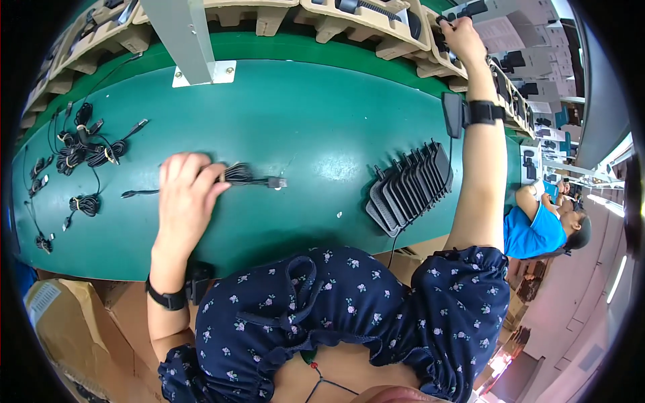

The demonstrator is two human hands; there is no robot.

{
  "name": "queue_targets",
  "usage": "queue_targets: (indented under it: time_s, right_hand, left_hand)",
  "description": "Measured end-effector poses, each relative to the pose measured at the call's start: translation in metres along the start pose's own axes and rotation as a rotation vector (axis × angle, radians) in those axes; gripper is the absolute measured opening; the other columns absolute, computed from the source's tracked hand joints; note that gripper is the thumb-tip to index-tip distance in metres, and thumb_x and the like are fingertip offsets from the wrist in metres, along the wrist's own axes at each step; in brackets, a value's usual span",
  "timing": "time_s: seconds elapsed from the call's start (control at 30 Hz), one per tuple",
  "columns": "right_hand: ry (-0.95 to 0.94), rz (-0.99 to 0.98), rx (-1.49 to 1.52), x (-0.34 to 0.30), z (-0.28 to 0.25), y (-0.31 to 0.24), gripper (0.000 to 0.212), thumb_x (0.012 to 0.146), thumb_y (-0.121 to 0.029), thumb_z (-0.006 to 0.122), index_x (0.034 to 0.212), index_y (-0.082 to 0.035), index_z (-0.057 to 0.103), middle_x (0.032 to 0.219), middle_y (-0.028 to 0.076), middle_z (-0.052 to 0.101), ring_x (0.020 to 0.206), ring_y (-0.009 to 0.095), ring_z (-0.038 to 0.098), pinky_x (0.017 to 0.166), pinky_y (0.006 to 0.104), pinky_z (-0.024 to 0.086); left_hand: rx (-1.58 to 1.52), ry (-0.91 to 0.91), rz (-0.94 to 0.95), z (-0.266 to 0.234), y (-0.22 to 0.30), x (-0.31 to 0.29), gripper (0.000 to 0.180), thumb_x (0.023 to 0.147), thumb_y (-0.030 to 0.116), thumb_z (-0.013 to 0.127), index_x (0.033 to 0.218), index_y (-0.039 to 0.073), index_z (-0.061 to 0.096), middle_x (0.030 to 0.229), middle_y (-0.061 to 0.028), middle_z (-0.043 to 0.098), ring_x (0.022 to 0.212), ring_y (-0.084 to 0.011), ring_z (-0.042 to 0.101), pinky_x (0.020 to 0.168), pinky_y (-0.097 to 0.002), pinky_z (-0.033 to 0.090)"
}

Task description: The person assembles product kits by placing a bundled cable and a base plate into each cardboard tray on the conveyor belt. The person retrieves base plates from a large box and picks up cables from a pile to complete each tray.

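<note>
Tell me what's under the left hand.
Partly under the left hand is a bundled black cable, its connector showing on the right. The part beneath the hand is covered.

I classify this site as a factory assembly hall. Indicators: coiled cables on a green workbench, moulded trays, a co-worker, tube lights.

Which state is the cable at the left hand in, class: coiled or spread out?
Coiled: the cable is gathered in loops beside the left hand, while its plug sticks out rightward.
</note>
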State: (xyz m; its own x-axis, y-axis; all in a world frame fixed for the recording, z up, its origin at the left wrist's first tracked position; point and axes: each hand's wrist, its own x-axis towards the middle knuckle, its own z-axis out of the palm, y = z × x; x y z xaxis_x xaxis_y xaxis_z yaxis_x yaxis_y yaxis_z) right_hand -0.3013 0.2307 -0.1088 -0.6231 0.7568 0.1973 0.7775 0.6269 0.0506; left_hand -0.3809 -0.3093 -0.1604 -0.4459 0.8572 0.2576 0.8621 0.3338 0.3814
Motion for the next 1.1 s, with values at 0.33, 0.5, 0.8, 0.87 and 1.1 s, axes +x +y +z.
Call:
queue_targets:
  time_s: [0.33, 0.5, 0.8, 0.87, 1.1]
  right_hand:
    - [0.289, -0.188, -0.328, -0.007, 0.033, -0.011, 0.045, 0.085, -0.053, 0.050, 0.109, -0.018, 0.066, 0.098, 0.013, 0.067, 0.094, 0.038, 0.062, 0.082, 0.0424, 0.048]
    - [0.224, 0.084, 0.019, 0.019, 0.055, 0.019, 0.038, 0.079, -0.051, 0.059, 0.090, -0.015, 0.066, 0.092, 0.013, 0.067, 0.091, 0.035, 0.062, 0.080, 0.0418, 0.048]
    - [-0.205, -0.214, 0.654, 0.035, 0.060, 0.083, 0.022, 0.085, -0.013, 0.064, 0.106, -0.005, 0.064, 0.091, 0.001, 0.066, 0.082, 0.007, 0.059, 0.075, 0.0217, 0.047]
    - [-0.195, -0.196, 0.769, 0.020, 0.061, 0.070, 0.019, 0.086, -0.009, 0.062, 0.104, -0.003, 0.063, 0.091, 0.002, 0.066, 0.080, 0.008, 0.060, 0.075, 0.0216, 0.047]
    - [0.125, -0.217, 0.386, 0.038, 0.085, 0.063, 0.019, 0.078, -0.023, 0.061, 0.089, -0.009, 0.066, 0.078, 0.010, 0.067, 0.074, 0.022, 0.064, 0.070, 0.0316, 0.048]
  left_hand:
    - [-0.223, 0.051, -0.028, 0.029, -0.005, 0.006, 0.024, 0.069, 0.016, 0.073, 0.088, 0.007, 0.061, 0.087, -0.0056, 0.049, 0.084, -0.0247, 0.047, 0.074, -0.0360, 0.038]
    - [-0.258, 0.052, -0.033, 0.029, -0.004, 0.013, 0.023, 0.069, 0.017, 0.073, 0.087, 0.007, 0.062, 0.084, -0.0055, 0.049, 0.082, -0.0246, 0.047, 0.074, -0.0360, 0.038]
    - [-0.280, 0.068, -0.034, 0.032, -0.011, 0.014, 0.022, 0.069, 0.015, 0.073, 0.086, 0.007, 0.062, 0.084, -0.0055, 0.050, 0.081, -0.0246, 0.047, 0.075, -0.0356, 0.038]
    - [-0.269, 0.072, -0.042, 0.033, -0.012, 0.012, 0.021, 0.069, 0.015, 0.073, 0.086, 0.007, 0.062, 0.083, -0.0053, 0.050, 0.080, -0.0246, 0.047, 0.075, -0.0356, 0.039]
    - [-0.262, 0.072, -0.037, 0.032, -0.012, 0.015, 0.020, 0.071, 0.015, 0.073, 0.085, 0.006, 0.062, 0.081, -0.0050, 0.051, 0.079, -0.0241, 0.047, 0.074, -0.0351, 0.039]
